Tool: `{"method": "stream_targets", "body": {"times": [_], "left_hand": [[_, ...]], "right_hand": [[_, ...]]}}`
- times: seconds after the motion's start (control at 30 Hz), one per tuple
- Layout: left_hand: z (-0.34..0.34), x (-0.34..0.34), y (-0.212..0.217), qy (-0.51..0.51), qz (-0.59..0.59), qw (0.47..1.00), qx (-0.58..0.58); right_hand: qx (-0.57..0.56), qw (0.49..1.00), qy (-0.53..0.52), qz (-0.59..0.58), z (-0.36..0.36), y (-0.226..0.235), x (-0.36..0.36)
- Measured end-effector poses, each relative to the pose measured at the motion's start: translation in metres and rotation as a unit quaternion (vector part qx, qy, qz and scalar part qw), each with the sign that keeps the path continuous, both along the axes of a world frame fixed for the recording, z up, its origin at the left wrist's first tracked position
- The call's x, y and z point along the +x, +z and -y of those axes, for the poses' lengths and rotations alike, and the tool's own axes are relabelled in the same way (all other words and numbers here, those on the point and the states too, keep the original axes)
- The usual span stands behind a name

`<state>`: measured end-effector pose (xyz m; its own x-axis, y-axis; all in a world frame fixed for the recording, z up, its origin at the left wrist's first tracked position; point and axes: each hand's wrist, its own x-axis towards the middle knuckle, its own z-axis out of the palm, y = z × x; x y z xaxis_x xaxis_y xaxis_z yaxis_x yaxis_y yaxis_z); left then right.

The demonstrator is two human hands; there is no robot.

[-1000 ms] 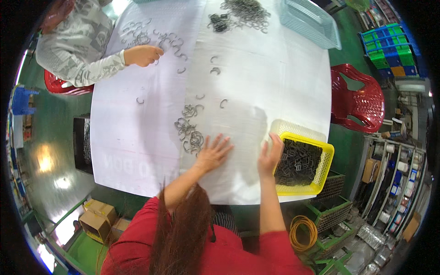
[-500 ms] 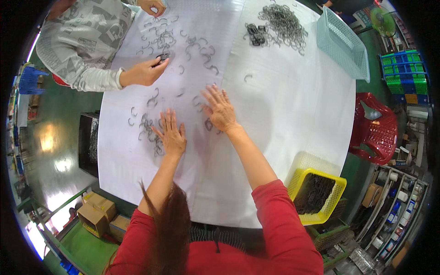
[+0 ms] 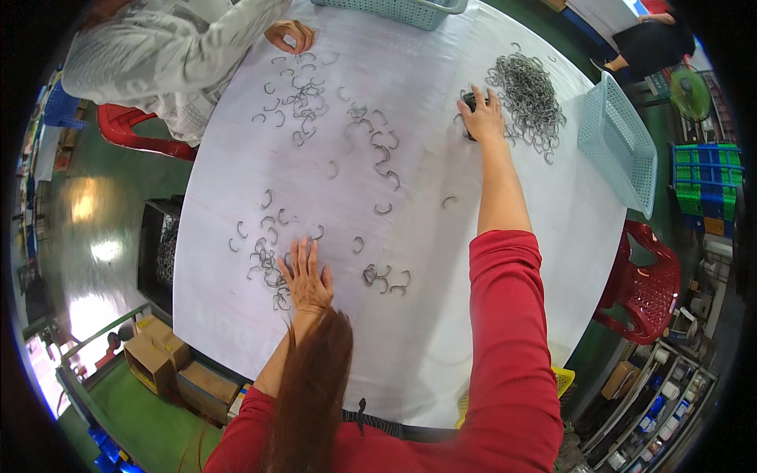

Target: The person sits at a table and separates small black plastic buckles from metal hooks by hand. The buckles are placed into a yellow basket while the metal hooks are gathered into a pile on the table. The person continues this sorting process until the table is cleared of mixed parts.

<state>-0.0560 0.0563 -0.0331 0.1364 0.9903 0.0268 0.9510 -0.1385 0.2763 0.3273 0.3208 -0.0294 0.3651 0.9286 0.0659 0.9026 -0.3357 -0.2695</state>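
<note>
My left hand (image 3: 308, 282) lies flat on the white table, its fingers spread beside a loose cluster of dark grey C-shaped metal rings (image 3: 265, 256). At the far right, my right hand (image 3: 484, 120) reaches over a small bunch of black pieces (image 3: 471, 100), fingers apart; the hand partly hides the bunch, and its exact kind cannot be made out. Just right of that hand is a big heap of the C-shaped rings (image 3: 527, 98). Several more rings (image 3: 382, 158) lie scattered in the middle, and a few (image 3: 386, 277) sit right of my left hand.
Across the table at left, a co-worker's hand (image 3: 292, 35) is over scattered rings. A light blue basket (image 3: 619, 142) stands at the right edge, another (image 3: 394, 9) at the far edge. A yellow basket (image 3: 564, 380) is partly behind my right arm. Red chairs (image 3: 643, 284) flank the table.
My right hand has moved from mid-table to the black bunch at the far right. My left hand stays by its ring cluster. The co-worker's near hand, which held a dark piece, has withdrawn.
</note>
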Motion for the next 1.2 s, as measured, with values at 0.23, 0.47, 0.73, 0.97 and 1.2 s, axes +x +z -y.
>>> {"method": "stream_targets", "body": {"times": [0.23, 0.47, 0.73, 0.97, 1.2], "left_hand": [[-0.001, -0.002, 0.001, -0.002, -0.007, 1.000, 0.000], [-0.003, 0.002, -0.001, 0.003, 0.004, 1.000, 0.025], [0.010, 0.052, 0.016, -0.137, 0.133, 0.981, 0.036], [0.066, 0.118, 0.032, -0.275, 0.123, 0.943, -0.138], [0.063, 0.079, 0.031, -0.164, 0.249, 0.888, -0.351]], "right_hand": [[0.192, 0.967, 0.167, 0.018, 0.136, -0.011, -0.071], [0.016, 0.842, -0.150, -0.517, 0.309, 0.037, -0.082], [-0.047, 0.981, -0.095, -0.162, 0.364, 0.041, -0.045], [-0.054, 0.990, -0.006, -0.131, 0.302, 0.028, -0.073], [0.125, 0.691, -0.264, -0.662, 0.395, 0.036, -0.051]]}}
